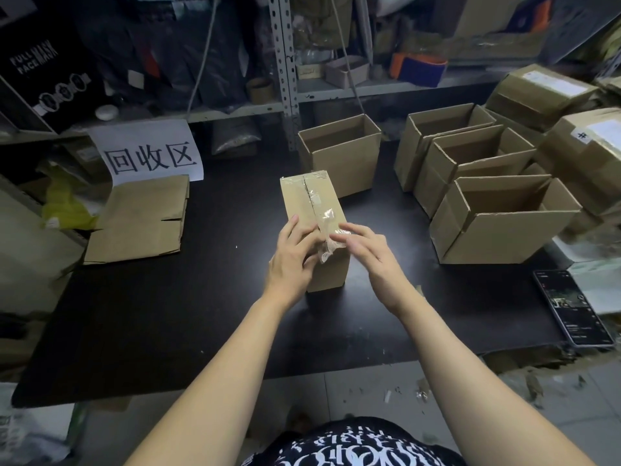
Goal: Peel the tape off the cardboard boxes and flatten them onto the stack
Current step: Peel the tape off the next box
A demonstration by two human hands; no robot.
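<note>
Left hand (292,260) grips taped box (312,203); right hand (373,257) touches crumpled tape (327,248).

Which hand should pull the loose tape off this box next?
Right, probably. The right hand has straight fingers at the lifted, crumpled tape end on the taped box, free to pinch it. The left hand grips the box's near end, bracing it on the table.

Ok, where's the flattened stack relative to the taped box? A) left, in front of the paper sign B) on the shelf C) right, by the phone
A: the flattened stack lies left of the taped box, in front of the paper sign.
</note>
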